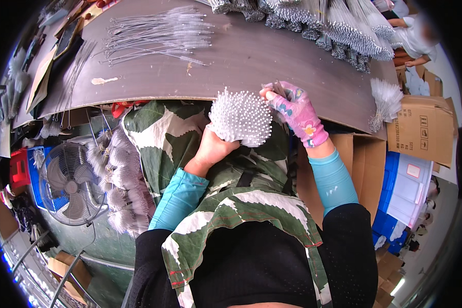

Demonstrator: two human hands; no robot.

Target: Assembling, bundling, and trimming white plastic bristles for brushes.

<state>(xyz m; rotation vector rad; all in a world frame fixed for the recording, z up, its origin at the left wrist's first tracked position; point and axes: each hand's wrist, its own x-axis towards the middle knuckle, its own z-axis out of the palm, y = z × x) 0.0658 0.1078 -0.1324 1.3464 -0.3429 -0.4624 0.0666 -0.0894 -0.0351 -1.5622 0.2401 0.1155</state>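
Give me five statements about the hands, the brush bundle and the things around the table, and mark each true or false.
1. The left hand grips a bundle of white brushes from below. True.
2. The right hand is bare. False: it wears a pink flowered glove.
3. A fan stands to the person's left, below the table. True.
4. The loose wire brushes lie on the floor. False: they lie on the table's far side.
5. A cardboard box sits at the right. True.
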